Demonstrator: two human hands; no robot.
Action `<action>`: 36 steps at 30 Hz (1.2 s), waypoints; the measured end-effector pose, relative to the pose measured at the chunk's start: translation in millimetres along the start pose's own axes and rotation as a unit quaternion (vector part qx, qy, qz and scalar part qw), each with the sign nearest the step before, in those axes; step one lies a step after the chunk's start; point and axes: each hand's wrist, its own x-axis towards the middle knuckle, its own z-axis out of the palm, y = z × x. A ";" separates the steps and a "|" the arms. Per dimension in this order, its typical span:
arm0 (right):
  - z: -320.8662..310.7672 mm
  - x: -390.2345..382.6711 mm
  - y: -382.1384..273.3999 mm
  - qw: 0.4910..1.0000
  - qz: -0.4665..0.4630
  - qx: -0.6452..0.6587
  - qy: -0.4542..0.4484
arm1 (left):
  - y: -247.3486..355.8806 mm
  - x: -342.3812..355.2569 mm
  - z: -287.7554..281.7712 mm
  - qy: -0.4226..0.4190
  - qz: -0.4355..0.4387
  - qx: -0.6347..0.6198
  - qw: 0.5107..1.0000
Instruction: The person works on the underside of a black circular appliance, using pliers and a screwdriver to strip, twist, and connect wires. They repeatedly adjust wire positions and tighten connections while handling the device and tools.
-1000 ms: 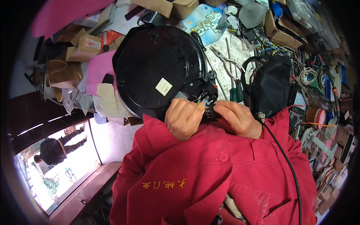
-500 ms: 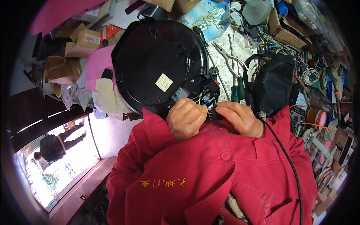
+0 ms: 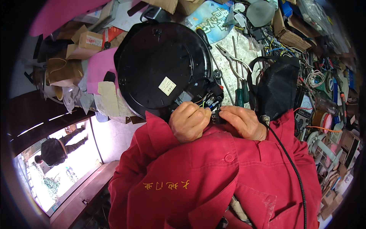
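Note:
A large round black appliance base (image 3: 156, 61) lies with its underside up and a pale square label on it. Colored wires and small connectors (image 3: 213, 95) come out at its near right edge. Just in front of these, my left hand (image 3: 189, 123) is closed with curled fingers; what is pinched inside is hidden. Close beside it, my right hand (image 3: 244, 121) is closed, its thumb and fingers on a small black ridged part (image 3: 216, 117) between the two hands. Only part of that piece shows.
Pliers (image 3: 233, 59) and green-handled screwdrivers (image 3: 239, 95) lie right of the base, next to a black bag (image 3: 276, 86). A black braided cord (image 3: 289, 152) hangs by my right sleeve. Tangled wires and parts crowd the right; cardboard boxes (image 3: 91, 40) stand at left.
Both hands keep nearly the same place and grip. The small black part between them is turned slightly, showing more of its ridged face. The view has shifted very little.

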 end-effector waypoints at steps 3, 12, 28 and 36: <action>-0.4 -2.8 -0.4 1.000 -0.003 -0.002 0.006 | 1.6 6.1 -1.6 0.000 0.004 -0.015 1.000; -2.0 -1.5 0.4 1.000 -0.010 -0.002 -0.016 | 0.8 5.1 -2.2 -0.018 0.001 -0.023 1.000; -2.2 4.1 -6.0 0.995 0.098 0.005 0.009 | -1.6 4.9 -6.8 -0.047 -0.113 -0.007 0.993; -0.5 5.3 -5.9 0.994 0.109 0.006 0.016 | 4.3 4.6 -16.8 -0.026 -0.191 -0.015 0.981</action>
